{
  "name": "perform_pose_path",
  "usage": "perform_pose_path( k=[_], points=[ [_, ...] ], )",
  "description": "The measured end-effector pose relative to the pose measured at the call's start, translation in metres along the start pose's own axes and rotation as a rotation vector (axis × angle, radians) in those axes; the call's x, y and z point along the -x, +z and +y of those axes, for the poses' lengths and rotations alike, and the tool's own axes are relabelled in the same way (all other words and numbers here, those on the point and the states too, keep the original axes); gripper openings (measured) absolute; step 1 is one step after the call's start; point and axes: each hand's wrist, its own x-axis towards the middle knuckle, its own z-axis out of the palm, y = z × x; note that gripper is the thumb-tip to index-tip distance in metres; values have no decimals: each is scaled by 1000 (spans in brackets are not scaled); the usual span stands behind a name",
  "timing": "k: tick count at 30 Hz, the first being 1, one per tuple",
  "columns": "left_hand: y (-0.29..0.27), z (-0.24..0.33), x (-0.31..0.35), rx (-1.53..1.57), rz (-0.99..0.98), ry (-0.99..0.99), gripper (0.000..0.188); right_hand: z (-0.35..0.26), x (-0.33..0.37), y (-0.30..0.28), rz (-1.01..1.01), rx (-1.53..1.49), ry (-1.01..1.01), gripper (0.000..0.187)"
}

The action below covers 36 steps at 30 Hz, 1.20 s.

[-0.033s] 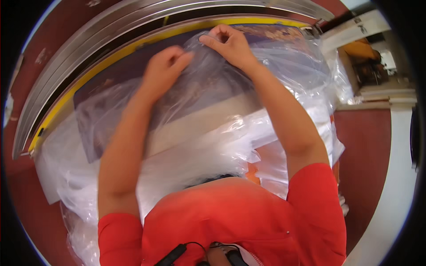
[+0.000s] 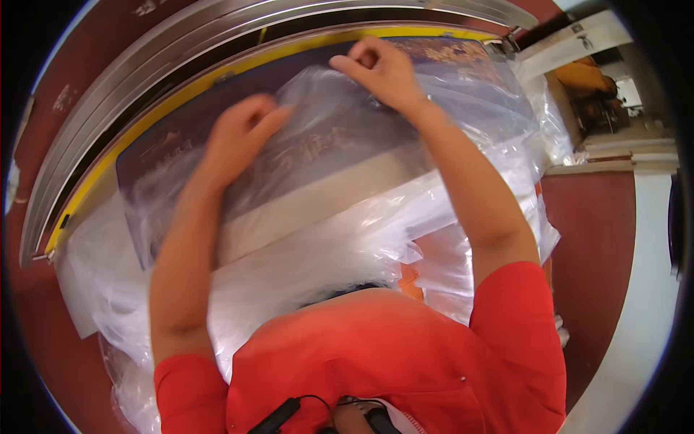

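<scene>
Clear plastic film (image 2: 318, 90) lies over a dark purple-blue panel (image 2: 238, 90) with gold markings, its loose far edge rising between my hands. My left hand (image 2: 242, 134), a little smeared by motion, has its fingers curled and thumb pressed in at the film's left part. Farther right and nearer the far edge, my right hand (image 2: 383, 72) is closed in a pinch by the film's raised edge. The exact contact at the fingertips is hard to see.
A yellow strip (image 2: 166, 101) and curved metal rails (image 2: 116, 87) run along the far side. More crumpled clear film (image 2: 289, 282) and a beige band (image 2: 325, 188) lie nearer me. At right stands a pale open frame (image 2: 578, 40) above the dark red floor (image 2: 593, 239).
My left hand has moved left and slightly nearer me, widening the gap between my hands. The raised film has spread and flattened, showing more gold markings. My right hand has barely shifted.
</scene>
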Motion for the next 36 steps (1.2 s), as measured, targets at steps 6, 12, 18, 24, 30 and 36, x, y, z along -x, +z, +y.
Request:
perform_pose_path(
  k=[6,12,18,24,30,36],
  points=[
    [-229,-86,205,-320,224,-455,17,-13,65,-15,-131,626,-198,51],
    [-291,-114,317,-452,451,-616,20,-64,77,18,-295,644,-186,73],
    [-284,-128,342,-372,630,-579,18,-31,70,11,-151,759,-223,63],
    [-310,-120,391,-46,827,-471,11,-7,5,5,-2,687,230,32],
    [-299,-100,407,20,737,-384,20,-9,8,22,172,707,123,22],
    [-280,-69,285,188,1233,-303,20,-6,0,9,181,-668,389,22]
  ],
)
